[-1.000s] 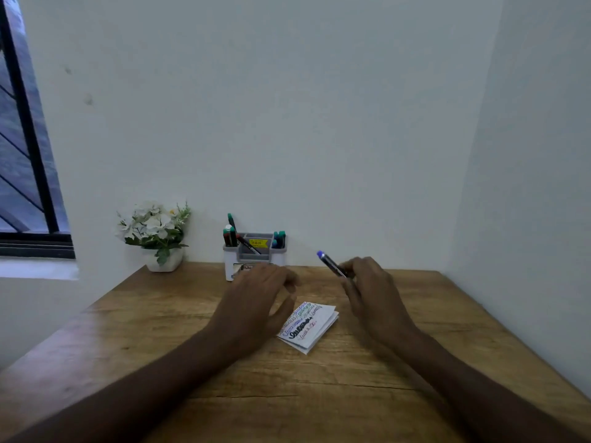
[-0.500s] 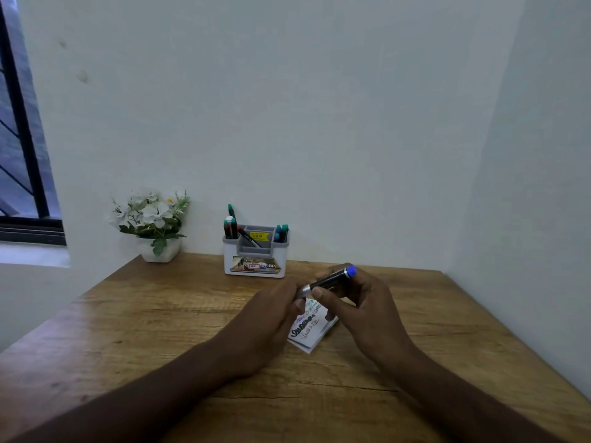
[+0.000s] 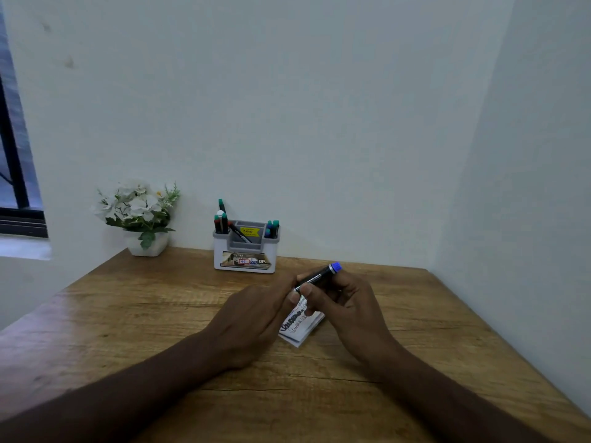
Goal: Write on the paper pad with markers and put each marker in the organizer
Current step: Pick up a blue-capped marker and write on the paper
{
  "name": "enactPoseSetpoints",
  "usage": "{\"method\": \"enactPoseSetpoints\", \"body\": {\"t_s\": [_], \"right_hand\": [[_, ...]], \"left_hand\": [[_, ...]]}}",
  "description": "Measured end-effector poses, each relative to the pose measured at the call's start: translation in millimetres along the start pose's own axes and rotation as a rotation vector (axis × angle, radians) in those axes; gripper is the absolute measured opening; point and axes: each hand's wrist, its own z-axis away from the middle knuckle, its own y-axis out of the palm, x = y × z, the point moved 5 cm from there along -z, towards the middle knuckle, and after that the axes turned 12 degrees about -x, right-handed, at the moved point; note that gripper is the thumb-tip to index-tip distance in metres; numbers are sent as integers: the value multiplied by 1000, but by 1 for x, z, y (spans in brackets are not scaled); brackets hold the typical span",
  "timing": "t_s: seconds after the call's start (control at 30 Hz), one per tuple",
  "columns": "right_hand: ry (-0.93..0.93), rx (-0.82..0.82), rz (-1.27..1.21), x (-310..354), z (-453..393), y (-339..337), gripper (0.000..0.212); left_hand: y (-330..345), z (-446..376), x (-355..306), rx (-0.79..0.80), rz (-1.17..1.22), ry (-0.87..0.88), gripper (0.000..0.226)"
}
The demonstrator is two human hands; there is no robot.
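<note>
A black marker (image 3: 316, 277) with a blue end lies slanted between both hands, above the paper pad (image 3: 299, 322). My right hand (image 3: 348, 311) grips its barrel, blue end pointing up and right. My left hand (image 3: 256, 318) pinches the marker's lower left end with its fingertips. The small white pad lies on the wooden table (image 3: 160, 314), partly hidden by both hands, with several coloured lines of writing showing. The white and grey organizer (image 3: 245, 251) stands at the back against the wall and holds several markers.
A white pot of white flowers (image 3: 140, 215) stands at the back left of the table. A window frame (image 3: 16, 187) is at the far left. Walls close in the table at the back and right.
Over the last second my right hand turned the marker so its blue end points right, and my left hand came over to pinch its other end. Since half a second ago, little moved.
</note>
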Motion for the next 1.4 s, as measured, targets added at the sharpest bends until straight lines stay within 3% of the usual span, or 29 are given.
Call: {"method": "enactPoseSetpoints", "body": {"t_s": [0.1, 0.33, 0.57, 0.73, 0.87, 1.03, 1.4], "right_hand": [[17, -1, -50, -1, 1, 1, 27], [33, -20, -67, 0, -4, -4, 25], [212, -225, -158, -11, -27, -42, 29], [344, -168, -135, -33, -27, -39, 13], [352, -97, 116, -39, -23, -37, 21], [313, -38, 264, -39, -22, -34, 7], [235, 37, 401, -34, -19, -34, 10]], "left_hand": [[-1, 1, -3, -18, 11, -1, 52], [-11, 0, -2, -26, 21, -49, 49], [-16, -2, 33, -45, -150, -199, 60], [-6, -1, 17, 139, -268, -82, 58], [-3, -3, 22, 253, -308, -113, 59], [-3, -4, 26, 270, -336, -109, 64], [0, -4, 26, 328, -352, -161, 68]]}}
